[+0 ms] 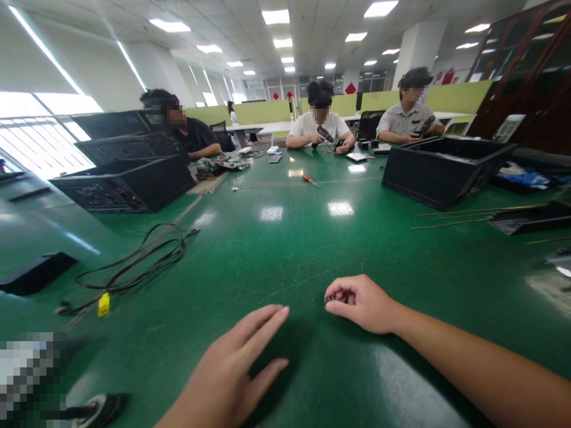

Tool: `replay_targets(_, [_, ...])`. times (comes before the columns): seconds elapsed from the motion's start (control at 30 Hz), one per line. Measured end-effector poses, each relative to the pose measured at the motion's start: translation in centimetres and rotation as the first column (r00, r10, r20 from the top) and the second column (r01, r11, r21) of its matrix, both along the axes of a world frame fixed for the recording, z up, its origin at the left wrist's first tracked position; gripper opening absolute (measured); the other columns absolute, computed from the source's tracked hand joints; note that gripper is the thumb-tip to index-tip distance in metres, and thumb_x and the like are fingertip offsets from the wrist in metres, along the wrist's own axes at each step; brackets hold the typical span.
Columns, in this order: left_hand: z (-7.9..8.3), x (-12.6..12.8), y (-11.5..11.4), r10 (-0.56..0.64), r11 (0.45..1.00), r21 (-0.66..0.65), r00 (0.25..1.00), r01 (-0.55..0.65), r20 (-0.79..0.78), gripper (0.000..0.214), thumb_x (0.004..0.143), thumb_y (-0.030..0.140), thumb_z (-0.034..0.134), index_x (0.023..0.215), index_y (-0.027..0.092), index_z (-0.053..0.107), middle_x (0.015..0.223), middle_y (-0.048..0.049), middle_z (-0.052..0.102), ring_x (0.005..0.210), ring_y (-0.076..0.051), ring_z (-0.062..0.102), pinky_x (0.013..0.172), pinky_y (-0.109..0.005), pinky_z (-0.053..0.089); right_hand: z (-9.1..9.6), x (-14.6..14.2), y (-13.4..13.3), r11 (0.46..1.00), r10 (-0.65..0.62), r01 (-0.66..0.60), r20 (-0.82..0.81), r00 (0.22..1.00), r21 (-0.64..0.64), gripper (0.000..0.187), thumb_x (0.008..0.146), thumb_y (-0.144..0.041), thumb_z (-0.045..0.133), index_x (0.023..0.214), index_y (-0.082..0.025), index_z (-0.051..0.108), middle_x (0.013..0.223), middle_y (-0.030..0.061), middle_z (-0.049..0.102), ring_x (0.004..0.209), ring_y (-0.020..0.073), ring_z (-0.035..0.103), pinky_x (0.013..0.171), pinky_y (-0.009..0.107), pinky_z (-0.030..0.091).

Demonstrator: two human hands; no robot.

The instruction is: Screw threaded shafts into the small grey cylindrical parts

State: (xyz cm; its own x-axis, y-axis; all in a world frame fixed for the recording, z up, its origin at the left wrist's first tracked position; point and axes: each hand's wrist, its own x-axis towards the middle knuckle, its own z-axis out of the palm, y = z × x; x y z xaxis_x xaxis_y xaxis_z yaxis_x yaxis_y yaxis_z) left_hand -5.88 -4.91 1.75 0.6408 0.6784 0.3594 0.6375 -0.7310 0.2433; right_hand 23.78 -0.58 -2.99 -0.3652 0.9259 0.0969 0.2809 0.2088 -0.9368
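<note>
My right hand (pixel 363 303) is at the green table (pixel 250 261), its fingers curled around a small cluster of shiny dark metal pieces (pixel 331 299). They are too small to identify for certain, and most of the cluster is hidden by the fingers. To the left and nearer to me, my left hand (pixel 241 359) is open above the tabletop. Its fingers are stretched out, the thumb stands apart, and nothing lies between them. A gap separates the two hands.
A black cable (pixel 151 261) with a yellow tag (pixel 104 304) lies coiled at left. Black computer cases stand left (pixel 134 184) and right (pixel 446 169). An orange screwdriver (pixel 307 178) lies farther off. Thin rods (pixel 459 221) lie at right. Several co-workers sit across the table, two holding power drills.
</note>
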Motion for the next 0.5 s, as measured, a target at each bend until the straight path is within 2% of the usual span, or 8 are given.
replay_targets(0.07, [-0.8,4.2,1.9,-0.116,0.986,-0.111,0.991,0.123,0.066,0.062,0.086,0.024,0.069,0.144,0.032,0.048,0.134,-0.0087,0.061,0.116,-0.024,0.065,0.097,-0.033,0.057,-0.1,0.4,0.2,0.982,0.122,-0.138,-0.124,0.985,-0.129,0.024,0.081,-0.036,0.075,0.091,-0.014,0.072,0.071,-0.0003,0.067,0.062,0.0115,0.058,0.060,0.023,0.045])
replay_targets(0.13, [-1.6,7.7,3.4,-0.179,0.966,-0.147,0.958,0.215,0.226,0.043,0.087,0.023,0.069,0.128,0.029,0.063,0.119,-0.0080,0.067,0.105,-0.021,0.068,0.091,-0.032,0.059,-0.1,0.8,0.4,0.954,0.181,-0.228,-0.229,0.956,-0.197,0.030,0.077,-0.041,0.079,0.089,-0.014,0.073,0.073,-0.0003,0.068,0.064,0.0115,0.058,0.063,0.024,0.046])
replay_targets(0.2, [-2.1,10.0,4.4,-0.156,0.964,-0.144,0.914,0.224,0.375,0.024,0.087,0.020,0.068,0.109,0.026,0.073,0.105,-0.0071,0.070,0.094,-0.019,0.069,0.084,-0.031,0.059,-0.1,1.2,0.6,0.943,0.188,-0.256,-0.293,0.937,-0.213,0.032,0.075,-0.043,0.081,0.087,-0.014,0.073,0.074,-0.0001,0.068,0.066,0.0115,0.059,0.065,0.025,0.047])
replay_targets(0.27, [-2.1,10.9,4.9,-0.121,0.963,-0.159,0.875,0.218,0.470,0.016,0.086,0.019,0.069,0.099,0.025,0.076,0.102,-0.0074,0.071,0.093,-0.019,0.070,0.083,-0.033,0.059,-0.1,1.3,0.7,0.940,0.181,-0.260,-0.322,0.929,-0.221,0.032,0.074,-0.043,0.082,0.086,-0.014,0.075,0.075,0.0004,0.069,0.067,0.0115,0.059,0.065,0.025,0.048])
replay_targets(0.33, [-1.5,10.3,4.8,-0.094,0.953,-0.198,0.846,0.229,0.525,0.012,0.085,0.020,0.071,0.095,0.024,0.076,0.102,-0.0079,0.074,0.096,-0.021,0.071,0.087,-0.037,0.059,-0.1,1.3,0.8,0.926,0.185,-0.282,-0.352,0.918,-0.250,0.036,0.071,-0.041,0.085,0.093,-0.014,0.075,0.080,0.0021,0.072,0.070,0.0121,0.062,0.067,0.025,0.050])
replay_targets(0.4, [-0.5,8.3,4.2,-0.037,0.948,-0.245,0.836,0.202,0.548,0.008,0.085,0.023,0.071,0.092,0.023,0.076,0.098,-0.0075,0.076,0.094,-0.022,0.072,0.087,-0.038,0.060,-0.1,1.2,0.8,0.901,0.205,-0.325,-0.378,0.903,-0.288,0.047,0.068,-0.038,0.087,0.106,-0.014,0.073,0.088,0.0048,0.074,0.074,0.0131,0.066,0.071,0.026,0.051])
replay_targets(0.5, [1.2,3.2,2.5,0.112,0.959,-0.282,0.873,0.030,0.475,0.013,0.087,0.027,0.071,0.099,0.024,0.073,0.096,-0.0059,0.077,0.090,-0.022,0.073,0.079,-0.034,0.063,-0.1,1.0,0.8,0.881,0.222,-0.349,-0.374,0.901,-0.319,0.054,0.069,-0.035,0.087,0.116,-0.014,0.070,0.092,0.0072,0.075,0.078,0.0137,0.068,0.073,0.026,0.052])
